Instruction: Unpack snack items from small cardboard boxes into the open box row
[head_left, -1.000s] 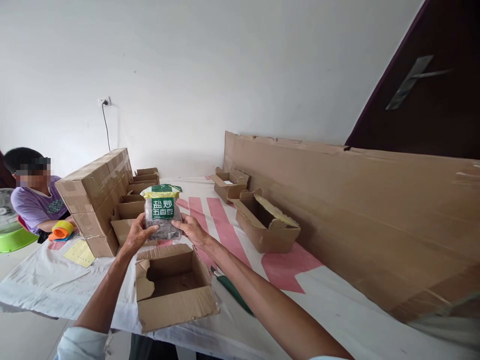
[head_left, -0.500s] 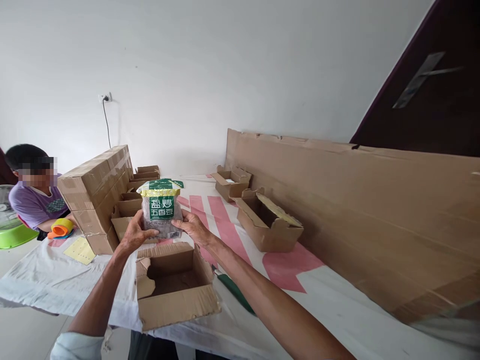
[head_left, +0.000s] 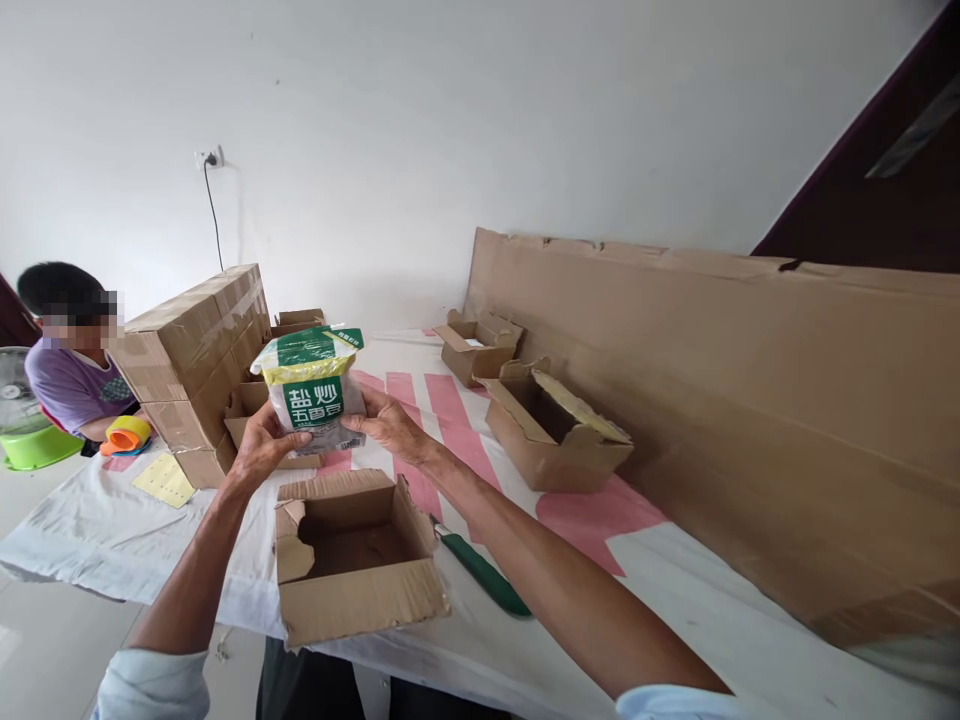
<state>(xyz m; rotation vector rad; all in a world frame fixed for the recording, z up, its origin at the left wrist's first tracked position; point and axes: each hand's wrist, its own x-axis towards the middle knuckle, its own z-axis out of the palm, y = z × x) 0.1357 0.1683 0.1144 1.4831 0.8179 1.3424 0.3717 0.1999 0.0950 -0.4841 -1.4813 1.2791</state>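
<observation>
Over the table (head_left: 90, 530), the left hand (head_left: 260, 442) and right hand (head_left: 388, 426), half-curled, grip a packet (head_left: 315, 390). An open box (head_left: 364, 602) stands nearer.

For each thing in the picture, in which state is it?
Bag, held by left hand and right hand
Nearest box, open
Stacked boxes, closed, taped
Boxes beside stack, flaps up
Box at right, open
Far box, open, something white inside
Green-handled tool, lying on cloth
Plug, in socket

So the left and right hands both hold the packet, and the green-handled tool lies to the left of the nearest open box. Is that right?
Not quite: the green-handled tool lies to the right of the nearest open box, as the head view shows. The left hand and right hand do both hold the packet.
</observation>
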